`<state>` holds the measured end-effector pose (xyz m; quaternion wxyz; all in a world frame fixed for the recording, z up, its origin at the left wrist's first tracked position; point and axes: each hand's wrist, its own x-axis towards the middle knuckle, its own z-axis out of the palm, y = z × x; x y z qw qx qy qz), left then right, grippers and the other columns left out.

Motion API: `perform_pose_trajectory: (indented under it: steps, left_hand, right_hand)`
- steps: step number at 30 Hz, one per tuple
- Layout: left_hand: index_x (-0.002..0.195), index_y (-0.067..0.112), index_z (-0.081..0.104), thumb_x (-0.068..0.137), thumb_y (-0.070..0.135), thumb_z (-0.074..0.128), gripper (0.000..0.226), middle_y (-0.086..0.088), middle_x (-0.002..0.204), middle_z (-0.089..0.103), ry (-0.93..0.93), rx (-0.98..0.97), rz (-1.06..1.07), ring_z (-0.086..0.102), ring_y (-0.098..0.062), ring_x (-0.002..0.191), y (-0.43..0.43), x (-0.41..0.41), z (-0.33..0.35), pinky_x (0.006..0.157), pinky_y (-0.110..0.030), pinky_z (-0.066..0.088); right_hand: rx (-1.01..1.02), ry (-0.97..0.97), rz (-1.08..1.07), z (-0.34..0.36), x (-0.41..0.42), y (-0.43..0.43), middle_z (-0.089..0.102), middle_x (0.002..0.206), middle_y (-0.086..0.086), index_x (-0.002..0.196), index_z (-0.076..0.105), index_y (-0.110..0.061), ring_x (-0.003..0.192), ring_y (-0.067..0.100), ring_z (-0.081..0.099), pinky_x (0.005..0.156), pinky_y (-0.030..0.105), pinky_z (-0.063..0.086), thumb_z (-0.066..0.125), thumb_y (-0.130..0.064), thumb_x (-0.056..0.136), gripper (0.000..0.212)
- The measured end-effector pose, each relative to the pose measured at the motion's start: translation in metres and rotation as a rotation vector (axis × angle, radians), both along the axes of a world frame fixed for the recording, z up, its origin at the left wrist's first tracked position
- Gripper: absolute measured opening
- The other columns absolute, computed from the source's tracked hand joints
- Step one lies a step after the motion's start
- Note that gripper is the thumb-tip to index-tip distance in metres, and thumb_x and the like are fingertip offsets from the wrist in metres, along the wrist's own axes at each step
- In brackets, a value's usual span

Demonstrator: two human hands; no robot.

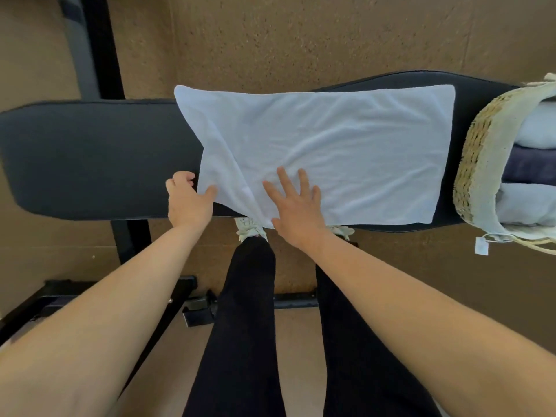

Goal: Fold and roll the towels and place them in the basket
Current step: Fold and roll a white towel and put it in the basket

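basket of woven straw with a pale cloth lining (pixel 481 152) stands at the right end of the long black padded bench (pixel 90 158), partly cut off by the frame edge. inside it lie rolled towels side by side: a white roll (pixel 538 127) farthest from the person, a dark purple-grey roll (pixel 532 167) in the middle, and a pale blue-white roll (pixel 526 206) nearest. a small white tag (pixel 481 246) hangs from the lining at the near side.

pale blue rectangular towel (pixel 325 145) lies spread flat across the bench, just beside the basket, with its near left corner folded over into a diagonal crease.

left hand (pixel 188 200) pinches the towel's left edge near that corner, thumb on top of the cloth, fingers curled beneath. right hand (pixel 296 206) lies palm down on the towel by the crease, fingers spread wide and flat, gripping nothing.

black trouser legs (pixel 249 311) and pale shoes (pixel 249 230) show below the bench on a brown floor (pixel 301 40).
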<state>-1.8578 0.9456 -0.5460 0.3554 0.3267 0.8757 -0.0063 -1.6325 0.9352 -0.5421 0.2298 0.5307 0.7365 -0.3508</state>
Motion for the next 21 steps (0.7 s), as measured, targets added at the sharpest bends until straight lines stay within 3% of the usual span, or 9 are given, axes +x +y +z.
perform_pose_trajectory:
  steps: [4, 9, 14, 17, 21]
  left_hand:
    - [0.109, 0.026, 0.057, 0.096, 0.044, 0.066, 0.023, 0.010, 0.091, 0.060, -0.055, -0.074, -0.039, 0.062, -0.020, 0.091, -0.004, -0.010, -0.002, 0.076, -0.038, 0.049]
    - [0.093, 0.024, 0.059, 0.095, 0.036, 0.063, 0.014, 0.004, 0.085, 0.062, -0.048, -0.140, -0.072, 0.061, -0.019, 0.079, -0.024, -0.028, 0.004, 0.071, -0.036, 0.052]
    - [0.087, 0.018, 0.059, 0.091, 0.029, 0.065, 0.013, -0.003, 0.083, 0.064, -0.084, -0.236, 0.005, 0.063, -0.024, 0.079, -0.047, -0.052, 0.012, 0.065, -0.034, 0.047]
    - [0.094, 0.016, 0.061, 0.089, 0.018, 0.070, 0.010, 0.000, 0.090, 0.063, -0.198, -0.201, 0.080, 0.064, -0.024, 0.090, -0.050, -0.061, 0.010, 0.074, -0.037, 0.051]
    - [0.114, 0.019, 0.058, 0.085, 0.018, 0.082, 0.038, -0.002, 0.103, 0.069, -0.431, -0.099, 0.283, 0.067, -0.020, 0.099, -0.044, -0.071, 0.009, 0.085, -0.037, 0.056]
  right_hand:
    - [0.007, -0.053, 0.036, -0.006, 0.001, -0.004, -0.011, 0.170, 0.002, 0.160, 0.012, -0.037, 0.152, 0.048, -0.008, 0.113, 0.070, 0.022, 0.067, -0.036, 0.091, 0.089]
    - [-0.016, -0.103, 0.035, -0.003, -0.004, 0.003, -0.008, 0.170, 0.000, 0.158, 0.014, -0.039, 0.152, 0.046, -0.006, 0.112, 0.066, 0.026, 0.064, -0.035, 0.091, 0.084]
    - [-0.006, -0.122, -0.069, 0.002, -0.021, 0.007, 0.005, 0.167, 0.002, 0.149, 0.031, -0.036, 0.151, 0.045, -0.001, 0.116, 0.064, 0.020, 0.063, -0.026, 0.087, 0.070]
    - [0.089, -0.140, -0.124, 0.003, -0.038, 0.010, 0.022, 0.159, 0.008, 0.137, 0.046, -0.026, 0.147, 0.040, 0.012, 0.114, 0.058, 0.018, 0.064, -0.021, 0.082, 0.058]
    - [0.123, 0.004, -0.220, 0.004, -0.069, 0.019, 0.045, 0.140, 0.005, 0.131, 0.057, -0.019, 0.130, 0.030, 0.038, 0.103, 0.043, 0.031, 0.063, -0.025, 0.089, 0.043]
